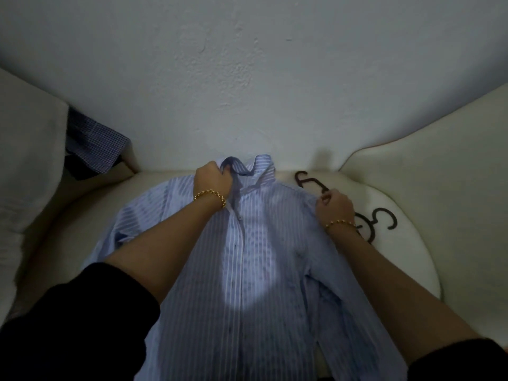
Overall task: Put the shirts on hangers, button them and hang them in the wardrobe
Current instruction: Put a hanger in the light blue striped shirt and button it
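Observation:
A light blue striped shirt (255,257) lies front up on a cream cushioned seat (384,204), collar toward the wall. My left hand (213,178) grips the left side of the collar (247,167), fingers curled into the fabric. My right hand (334,206) pinches the shirt's right shoulder edge. Two dark hanger hooks show beside that hand: one (305,180) behind it and one (384,218) to its right. The hangers' bodies are hidden by the hand and the shirt.
A dark blue checked shirt (94,140) hangs over the pale armrest (30,149) at the left. A white plaster wall (247,78) rises right behind the seat. A cream backrest (439,160) curves up at the right.

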